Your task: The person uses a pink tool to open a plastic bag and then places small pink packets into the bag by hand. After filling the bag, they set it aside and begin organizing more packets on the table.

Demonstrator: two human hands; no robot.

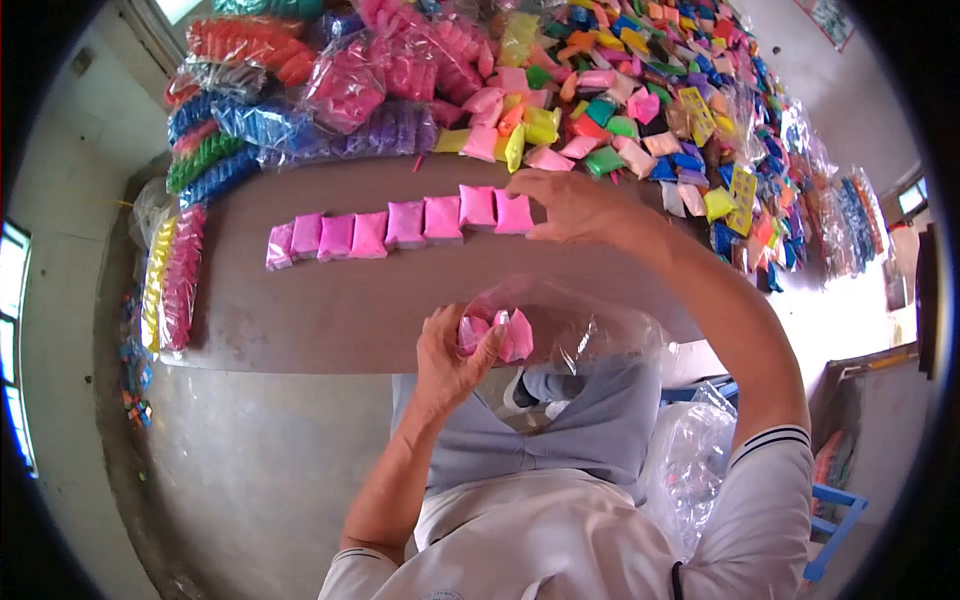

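Note:
My left hand [455, 350] is closed around the gathered end of a clear plastic bag [590, 335] with pink packets [515, 335] in it, near the table's front edge. The loose part of the bag spreads to the right, over the table edge. Farther back, a slightly curved row of small pillow-shaped packets [405, 225], pink to purplish pink, lies on the brown table [300, 310]. At the row's right end, my right hand [572, 207] has its fingers at the top edge of the last pink packet [513, 212] and its thumb at the lower corner.
A big heap of loose coloured packets [640, 110] covers the back right. Bagged bundles of packets [260, 125] are stacked at the back left, and yellow and pink bundles [180, 280] stand along the left edge. Clear plastic bags [690, 460] hang by my right side near a blue frame [835, 525].

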